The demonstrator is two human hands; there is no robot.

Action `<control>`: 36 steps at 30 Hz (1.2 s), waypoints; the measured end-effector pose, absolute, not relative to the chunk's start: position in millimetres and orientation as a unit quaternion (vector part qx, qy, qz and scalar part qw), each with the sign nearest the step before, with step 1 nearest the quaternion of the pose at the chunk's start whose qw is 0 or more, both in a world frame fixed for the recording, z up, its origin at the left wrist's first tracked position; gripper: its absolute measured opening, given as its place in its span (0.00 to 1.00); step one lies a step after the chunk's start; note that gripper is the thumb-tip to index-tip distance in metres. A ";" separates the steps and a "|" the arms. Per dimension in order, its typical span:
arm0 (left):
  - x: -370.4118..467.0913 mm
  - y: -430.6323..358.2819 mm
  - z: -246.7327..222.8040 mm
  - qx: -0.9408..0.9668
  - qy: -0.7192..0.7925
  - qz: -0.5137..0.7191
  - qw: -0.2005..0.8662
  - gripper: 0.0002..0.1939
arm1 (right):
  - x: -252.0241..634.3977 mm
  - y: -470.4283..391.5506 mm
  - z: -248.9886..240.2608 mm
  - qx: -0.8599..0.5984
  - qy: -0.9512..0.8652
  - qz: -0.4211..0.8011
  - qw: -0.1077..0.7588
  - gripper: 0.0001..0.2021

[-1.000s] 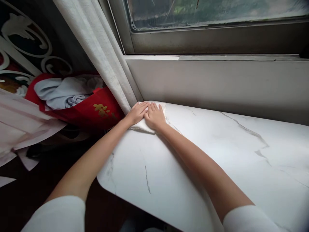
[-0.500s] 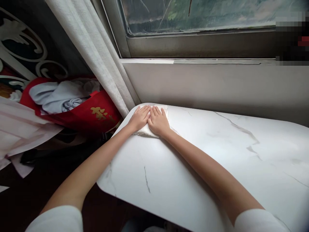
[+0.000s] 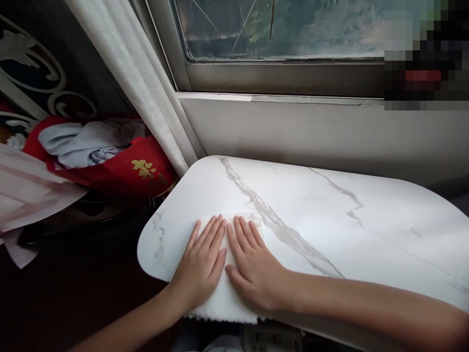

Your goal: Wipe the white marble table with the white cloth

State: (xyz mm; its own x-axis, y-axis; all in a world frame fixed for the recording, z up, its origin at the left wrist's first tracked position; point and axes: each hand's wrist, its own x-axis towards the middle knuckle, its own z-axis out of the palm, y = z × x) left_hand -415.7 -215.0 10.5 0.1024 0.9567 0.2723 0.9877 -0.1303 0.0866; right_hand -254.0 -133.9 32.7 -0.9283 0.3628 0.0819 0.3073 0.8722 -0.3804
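A white cloth (image 3: 234, 300) lies flat on the marble-patterned white tabletop (image 3: 286, 190), its fringed lower edge reaching over the table's near edge. My left hand (image 3: 201, 261) presses on the cloth's left part, fingers stretched out and pointing away from me. Beside it my right hand (image 3: 254, 266) lies flat on the right part of the cloth, fingers extended. The two hands are close together, with a narrow strip of cloth showing between them. Much of the cloth is hidden under both palms.
Left of the table sits a red bag (image 3: 113, 181) with gold lettering, holding pale grey clothing (image 3: 88, 142). A whitish curtain (image 3: 128, 73) hangs by the window (image 3: 286, 32). A low wall (image 3: 293, 129) runs along the table's far edge. Light pink fabric (image 3: 32, 190) hangs at far left.
Both hands and the cloth have slid from the table's far left corner back toward me to the near edge. The grey vein on the tabletop is now uncovered.
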 end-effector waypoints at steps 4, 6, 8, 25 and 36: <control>-436.0 -149.6 10.2 -0.732 -0.669 -0.123 0.032 0.26 | -290.6 -87.4 26.7 -0.264 -0.949 0.161 0.064 0.32; -447.0 -102.2 11.2 -0.721 -0.682 -0.121 0.022 0.26 | -310.9 -49.8 22.2 -0.316 -0.935 0.139 0.081 0.31; -453.2 -53.9 13.0 -0.707 -0.696 -0.121 0.015 0.26 | -324.1 -7.7 19.2 -0.349 -0.925 0.111 0.103 0.30; -388.8 -41.3 8.1 -0.693 -0.698 -0.176 0.033 0.26 | -260.3 1.1 13.9 -0.335 -0.934 0.012 0.125 0.27; -314.0 -192.0 15.3 -0.824 -0.551 -0.130 -0.020 0.31 | -138.9 -145.9 21.9 -0.271 -0.956 0.026 0.108 0.30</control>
